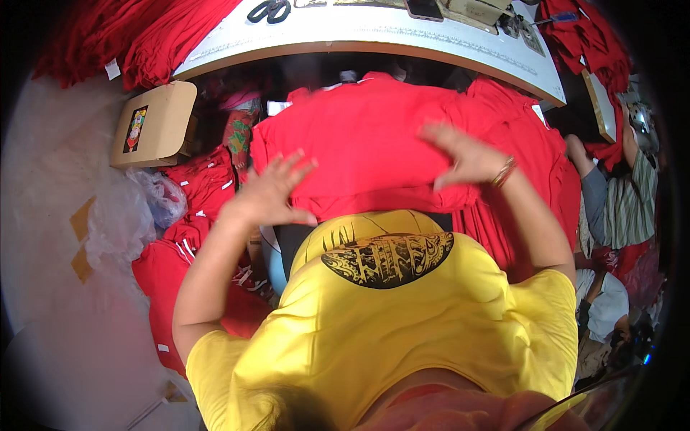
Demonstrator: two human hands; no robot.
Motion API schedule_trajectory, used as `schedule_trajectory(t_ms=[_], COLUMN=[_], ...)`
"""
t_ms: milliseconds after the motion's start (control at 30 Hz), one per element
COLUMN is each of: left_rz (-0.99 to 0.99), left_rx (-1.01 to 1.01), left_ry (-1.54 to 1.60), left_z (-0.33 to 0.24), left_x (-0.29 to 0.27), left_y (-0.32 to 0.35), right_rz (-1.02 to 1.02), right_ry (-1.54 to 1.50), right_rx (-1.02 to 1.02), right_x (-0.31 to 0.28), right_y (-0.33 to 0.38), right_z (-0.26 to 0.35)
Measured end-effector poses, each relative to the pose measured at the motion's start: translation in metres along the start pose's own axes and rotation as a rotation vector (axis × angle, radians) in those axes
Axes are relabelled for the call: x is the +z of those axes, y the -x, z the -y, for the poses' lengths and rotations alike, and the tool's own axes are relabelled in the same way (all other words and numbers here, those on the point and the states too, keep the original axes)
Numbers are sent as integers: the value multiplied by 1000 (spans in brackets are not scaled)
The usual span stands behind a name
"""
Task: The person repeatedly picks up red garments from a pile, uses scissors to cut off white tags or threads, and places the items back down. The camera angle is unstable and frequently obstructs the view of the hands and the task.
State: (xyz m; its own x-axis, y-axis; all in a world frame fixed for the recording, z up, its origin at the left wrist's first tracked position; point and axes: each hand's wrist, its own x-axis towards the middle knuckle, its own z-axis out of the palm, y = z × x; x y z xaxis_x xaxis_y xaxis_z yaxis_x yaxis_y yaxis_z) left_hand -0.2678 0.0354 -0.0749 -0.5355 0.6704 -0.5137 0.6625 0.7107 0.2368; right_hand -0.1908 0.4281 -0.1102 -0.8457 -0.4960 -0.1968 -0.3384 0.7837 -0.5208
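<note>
Both of your hands hovered with fingers spread wide, gripping nothing: your left hand (269,192) at nine o'clock of the red garment (366,140), your right hand (463,154) at three o'clock, each just above or brushing the cloth. The garment lay flat on your lap in front of the yellow shirt (388,316), below the white table (374,32) at twelve. More red garments (194,187) crowded at nine o'clock. Judging from that, you risked catching a neighbouring piece, or letting the smoothed cloth slide off your knees.
</note>
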Motion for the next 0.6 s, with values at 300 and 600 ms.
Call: schedule_trajectory(t_ms=[300, 600], left_rz=[-450, -502], left_rx=[40, -19], left_ry=[35, 174], left_z=[7, -12], left_x=[102, 80], left_y=[-8, 64], right_rz=[-46, -142], right_ry=[245, 304], right_rx=[281, 156], right_x=[73, 26], right_y=[21, 41], right_z=[32, 86])
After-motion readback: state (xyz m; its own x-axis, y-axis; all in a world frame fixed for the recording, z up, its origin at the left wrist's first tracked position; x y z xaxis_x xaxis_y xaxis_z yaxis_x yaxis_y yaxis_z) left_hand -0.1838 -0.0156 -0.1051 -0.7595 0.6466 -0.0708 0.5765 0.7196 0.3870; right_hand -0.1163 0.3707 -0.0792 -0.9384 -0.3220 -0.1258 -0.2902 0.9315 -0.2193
